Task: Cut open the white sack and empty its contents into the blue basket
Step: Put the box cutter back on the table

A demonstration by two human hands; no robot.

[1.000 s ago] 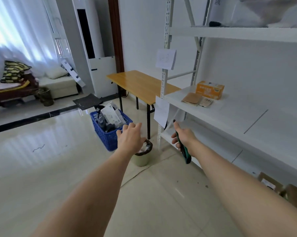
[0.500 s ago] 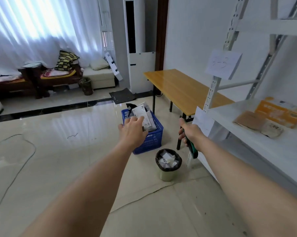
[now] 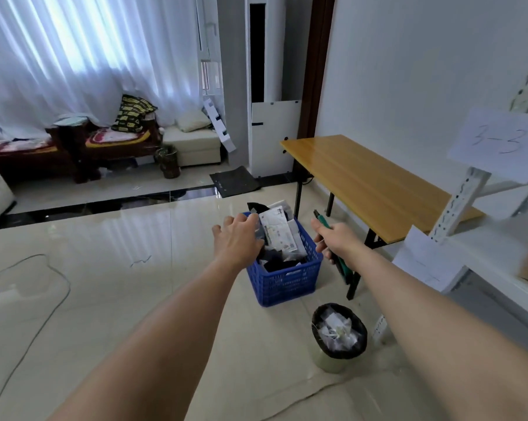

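Blue basket [image 3: 284, 278] on the floor, full of white and black packets [image 3: 279, 235], just beside the yellow desk [image 3: 375, 183]. Left hand [image 3: 236, 241] over the basket's far-left rim, fingers relaxed and spread, holding nothing. Right hand [image 3: 335, 238] just right of the basket, clamped round a green-handled cutter [image 3: 332, 244]. Bin [image 3: 338, 337] with black liner nearer the camera. Shelf tag reads 3-3 [image 3: 499, 141].
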